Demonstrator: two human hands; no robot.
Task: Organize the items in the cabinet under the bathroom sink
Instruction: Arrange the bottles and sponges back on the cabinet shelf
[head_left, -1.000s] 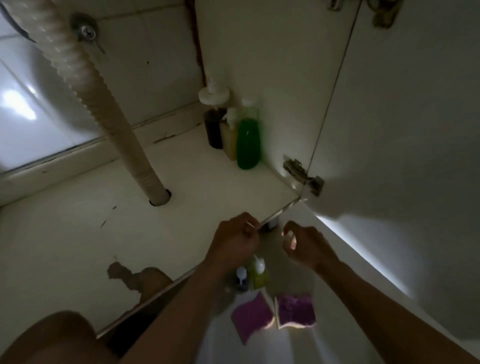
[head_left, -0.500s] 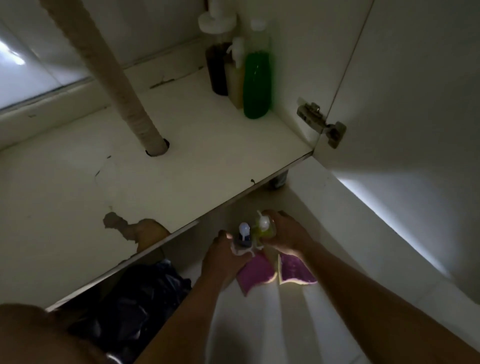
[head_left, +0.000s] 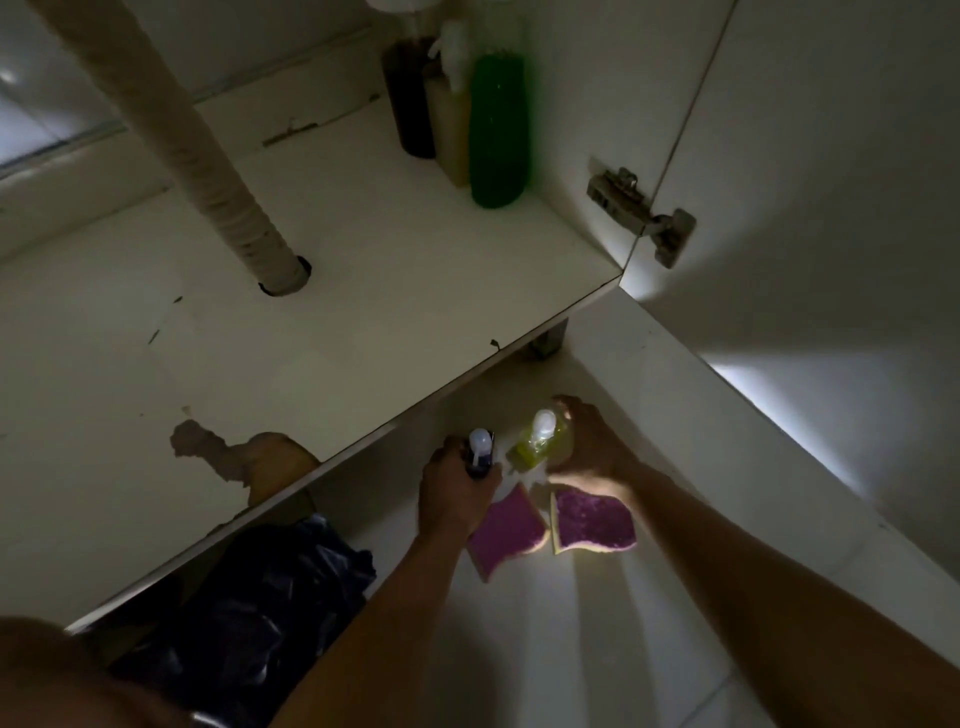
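On the floor in front of the cabinet, my left hand (head_left: 453, 493) is wrapped around a small dark pump bottle (head_left: 480, 453) with a white top. My right hand (head_left: 592, 449) grips a yellow-green pump bottle (head_left: 540, 441) right beside it. Two purple sponges (head_left: 506, 530) (head_left: 595, 519) lie on the floor just below my hands. Inside the cabinet, at the back right of its white floor (head_left: 363, 291), three bottles stand together: a dark one (head_left: 410, 98), a beige one (head_left: 452, 119) and a green one (head_left: 497, 130).
A ribbed drain hose (head_left: 197, 156) runs down through a hole in the cabinet floor. The open cabinet door (head_left: 831, 182) hangs at right on a metal hinge (head_left: 641, 215). A dark plastic bag (head_left: 249, 597) lies below the cabinet edge at left. The light is dim.
Both hands dropped from the cabinet's front edge to the floor and closed on the two small pump bottles. The view tilted down.
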